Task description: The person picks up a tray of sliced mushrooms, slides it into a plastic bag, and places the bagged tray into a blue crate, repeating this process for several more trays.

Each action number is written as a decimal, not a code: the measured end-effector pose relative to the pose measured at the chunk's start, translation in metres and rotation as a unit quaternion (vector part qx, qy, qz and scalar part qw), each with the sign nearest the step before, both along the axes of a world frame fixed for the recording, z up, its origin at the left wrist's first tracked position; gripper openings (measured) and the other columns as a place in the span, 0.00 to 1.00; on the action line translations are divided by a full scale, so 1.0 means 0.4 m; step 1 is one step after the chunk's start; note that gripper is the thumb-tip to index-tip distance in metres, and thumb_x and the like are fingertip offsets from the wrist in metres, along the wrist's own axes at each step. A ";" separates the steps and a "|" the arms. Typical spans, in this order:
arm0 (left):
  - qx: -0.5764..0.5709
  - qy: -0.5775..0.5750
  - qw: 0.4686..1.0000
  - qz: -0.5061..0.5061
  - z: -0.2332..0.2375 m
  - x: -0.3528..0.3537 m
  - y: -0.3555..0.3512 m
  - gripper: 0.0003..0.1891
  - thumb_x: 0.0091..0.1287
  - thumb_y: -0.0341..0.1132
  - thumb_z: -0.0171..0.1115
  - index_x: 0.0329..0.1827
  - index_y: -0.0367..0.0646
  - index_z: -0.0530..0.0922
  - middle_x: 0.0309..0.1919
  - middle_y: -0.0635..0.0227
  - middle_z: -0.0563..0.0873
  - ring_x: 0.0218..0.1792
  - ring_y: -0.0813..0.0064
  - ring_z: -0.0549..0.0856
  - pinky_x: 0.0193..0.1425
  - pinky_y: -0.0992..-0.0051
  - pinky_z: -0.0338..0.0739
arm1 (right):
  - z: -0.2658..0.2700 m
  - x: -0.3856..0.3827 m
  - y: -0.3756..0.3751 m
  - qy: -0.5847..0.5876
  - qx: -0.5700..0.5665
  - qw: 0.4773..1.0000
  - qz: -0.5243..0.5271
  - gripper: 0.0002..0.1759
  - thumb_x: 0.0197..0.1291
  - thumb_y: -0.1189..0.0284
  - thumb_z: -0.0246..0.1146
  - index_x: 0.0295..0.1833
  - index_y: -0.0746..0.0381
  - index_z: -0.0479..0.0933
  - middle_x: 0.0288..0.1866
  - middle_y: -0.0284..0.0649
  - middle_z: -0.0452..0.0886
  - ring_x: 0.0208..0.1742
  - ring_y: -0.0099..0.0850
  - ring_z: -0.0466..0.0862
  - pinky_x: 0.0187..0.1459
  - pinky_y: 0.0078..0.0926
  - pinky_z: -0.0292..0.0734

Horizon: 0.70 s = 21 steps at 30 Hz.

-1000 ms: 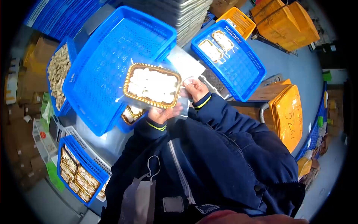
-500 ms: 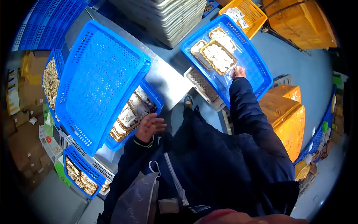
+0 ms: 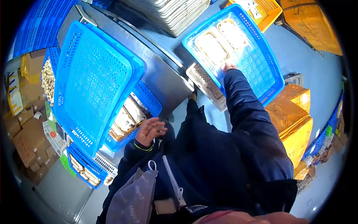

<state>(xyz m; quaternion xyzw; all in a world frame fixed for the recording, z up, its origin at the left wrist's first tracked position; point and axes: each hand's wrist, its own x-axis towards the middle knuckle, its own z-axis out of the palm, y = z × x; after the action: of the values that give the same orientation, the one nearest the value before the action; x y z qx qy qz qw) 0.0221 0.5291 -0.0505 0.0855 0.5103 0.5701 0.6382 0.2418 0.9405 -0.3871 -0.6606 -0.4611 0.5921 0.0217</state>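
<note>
My right hand (image 3: 229,67) reaches into a blue crate (image 3: 261,80) at the upper right. Its fingers are closed at the near corner of a gold-rimmed tray (image 3: 212,48), whose pale contents are washed out by glare. A second gold-rimmed tray (image 3: 232,33) lies beside it in the crate. My left hand (image 3: 151,130) is open and holds nothing, its fingers apart and slightly curled. It hovers near a lower blue crate (image 3: 151,99) with several filled gold-rimmed trays (image 3: 125,121). A large blue crate (image 3: 95,82) sits tilted over part of that one.
A metal table (image 3: 164,71) runs between the crates. Stacked white trays (image 3: 175,15) stand at the back. An orange basket (image 3: 266,15) and taped yellow boxes (image 3: 289,123) lie right. At left are a crate of small pale pieces (image 3: 48,80) and cardboard boxes (image 3: 28,138).
The tray at my right hand has come down from overlapping the others to lie flat beside another. My left hand stays open in nearly the same place. The camera view has shifted slightly.
</note>
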 end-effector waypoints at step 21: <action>0.169 0.034 0.985 0.031 0.068 -0.050 -0.427 0.12 0.68 0.37 0.46 0.41 0.35 0.72 0.45 0.52 0.79 0.42 0.70 0.80 0.46 0.73 0.74 | 0.908 -0.321 -0.662 0.364 0.082 0.878 0.300 0.15 0.65 0.67 0.49 0.27 0.64 0.70 0.21 0.37 0.75 0.15 0.20 0.70 0.17 0.14 0.65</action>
<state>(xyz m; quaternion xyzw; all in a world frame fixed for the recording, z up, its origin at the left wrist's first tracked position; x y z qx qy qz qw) 0.0020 0.3583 -0.0232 0.1954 0.4306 0.6646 0.5786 0.1133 0.6756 -0.0238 -0.2244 -0.6438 0.7288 0.0631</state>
